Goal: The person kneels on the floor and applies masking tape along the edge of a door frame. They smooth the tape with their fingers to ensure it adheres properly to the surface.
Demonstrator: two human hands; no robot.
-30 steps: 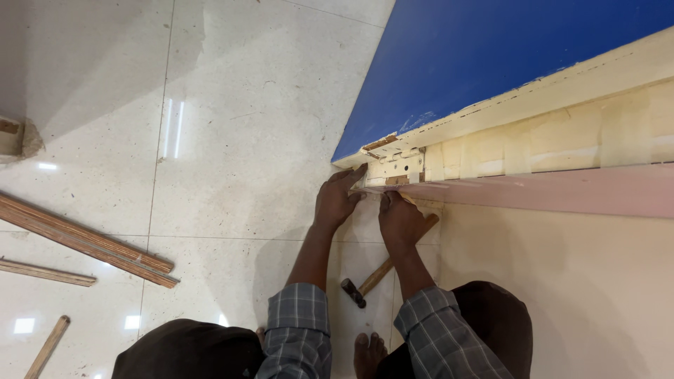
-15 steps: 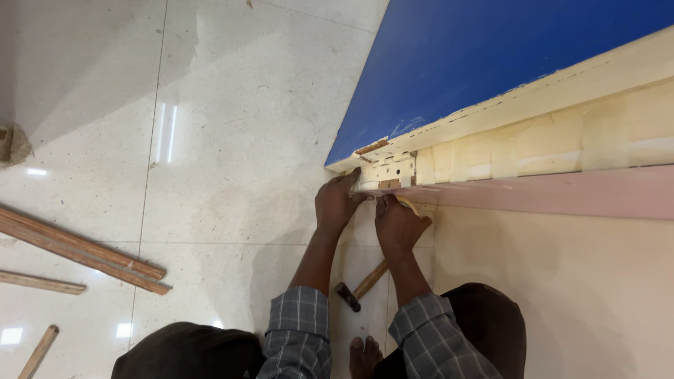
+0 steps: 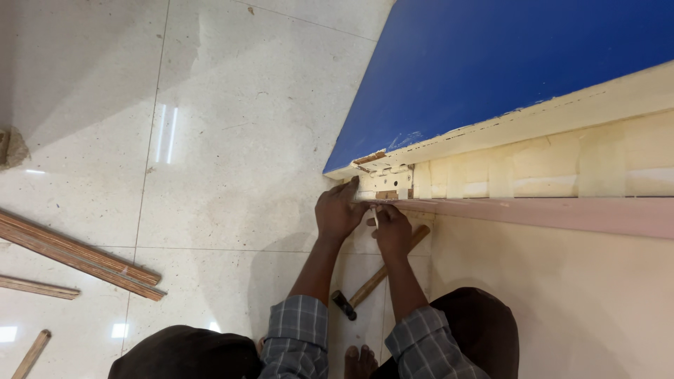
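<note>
Head view. Left hand (image 3: 338, 213) is pressing curled fingers against end of cream panel edge (image 3: 382, 184), just above fingertips. Right hand (image 3: 392, 228) is pinching a small pale piece (image 3: 375, 217) under pink strip (image 3: 533, 212). Hammer (image 3: 372, 281) is lying on floor (image 3: 232, 140) below both wrists; wood slats (image 3: 77, 256) are lying well left.

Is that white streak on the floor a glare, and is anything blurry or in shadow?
Head view: yes, bright glare streaks on the glossy floor; a soft shadow falls beside the left hand and arm; hands, hammer and blue panel look sharp.
</note>
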